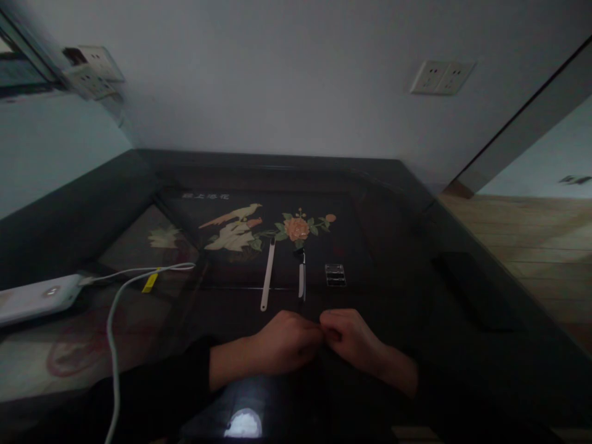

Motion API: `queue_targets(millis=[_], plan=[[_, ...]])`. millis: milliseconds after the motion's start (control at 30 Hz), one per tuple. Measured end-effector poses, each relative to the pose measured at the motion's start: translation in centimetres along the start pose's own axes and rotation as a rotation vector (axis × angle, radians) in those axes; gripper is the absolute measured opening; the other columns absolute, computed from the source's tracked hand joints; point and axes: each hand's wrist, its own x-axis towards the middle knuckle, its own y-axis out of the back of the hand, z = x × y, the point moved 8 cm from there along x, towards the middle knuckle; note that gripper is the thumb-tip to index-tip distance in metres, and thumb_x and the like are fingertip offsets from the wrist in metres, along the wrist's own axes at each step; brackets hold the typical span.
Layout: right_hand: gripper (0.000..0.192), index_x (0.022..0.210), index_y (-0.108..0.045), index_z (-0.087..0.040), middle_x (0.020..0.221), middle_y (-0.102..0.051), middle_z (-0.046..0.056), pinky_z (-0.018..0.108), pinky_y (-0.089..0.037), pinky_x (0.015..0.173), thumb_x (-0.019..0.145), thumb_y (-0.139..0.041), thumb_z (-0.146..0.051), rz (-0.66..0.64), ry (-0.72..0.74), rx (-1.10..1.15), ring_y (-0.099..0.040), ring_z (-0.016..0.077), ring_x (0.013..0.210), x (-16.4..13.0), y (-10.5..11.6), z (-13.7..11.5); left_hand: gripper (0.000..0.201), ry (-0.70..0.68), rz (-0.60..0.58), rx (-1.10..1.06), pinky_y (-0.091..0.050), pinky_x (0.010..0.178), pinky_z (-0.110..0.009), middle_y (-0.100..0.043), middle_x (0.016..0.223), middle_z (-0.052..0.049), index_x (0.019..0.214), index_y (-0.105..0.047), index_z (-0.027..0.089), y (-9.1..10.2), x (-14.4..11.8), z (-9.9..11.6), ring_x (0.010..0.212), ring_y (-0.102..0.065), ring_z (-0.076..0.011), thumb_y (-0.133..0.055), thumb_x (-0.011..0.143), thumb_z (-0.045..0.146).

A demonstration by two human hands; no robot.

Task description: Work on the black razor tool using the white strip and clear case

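Observation:
My left hand [291, 343] is closed, its knuckles up, over the near part of the dark table. Beside it my right hand [352, 340] is curled shut too, and the two hands meet or nearly meet at the fingers. Whatever they may hold is hidden. Beyond my left hand lies a slim white stick with a dark tip [267, 275] and a hole at its near end. To its right rests a white-handled tool with a black head [302, 280], perhaps a razor. A small clear case with dark strips [335, 275] lies farther right.
The dark table [393, 246] bears a bird-and-flower picture [296, 228]. A white power bank-like device [41, 299] with a white cable [111, 345] and yellow tag [150, 283] lies left. At right is a dark flat object [476, 290]. A wall with sockets [443, 78] stands behind.

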Motion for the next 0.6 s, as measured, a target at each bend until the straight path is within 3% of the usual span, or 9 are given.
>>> queue_targets(millis=[600], plan=[[0.033, 0.062, -0.026, -0.022, 0.06, -0.034, -0.007, 0.024, -0.021, 0.053, 0.063, -0.046, 0.004, 0.002, 0.025, 0.007, -0.035, 0.0103, 0.054, 0.06, 0.13, -0.22, 0.013, -0.013, 0.013, -0.016, -0.031, 0.053, -0.025, -0.064, 0.072, -0.001, 0.074, -0.056, 0.018, 0.12, 0.0, 0.1, 0.062, -0.057, -0.0125, -0.055, 0.078, 0.006]])
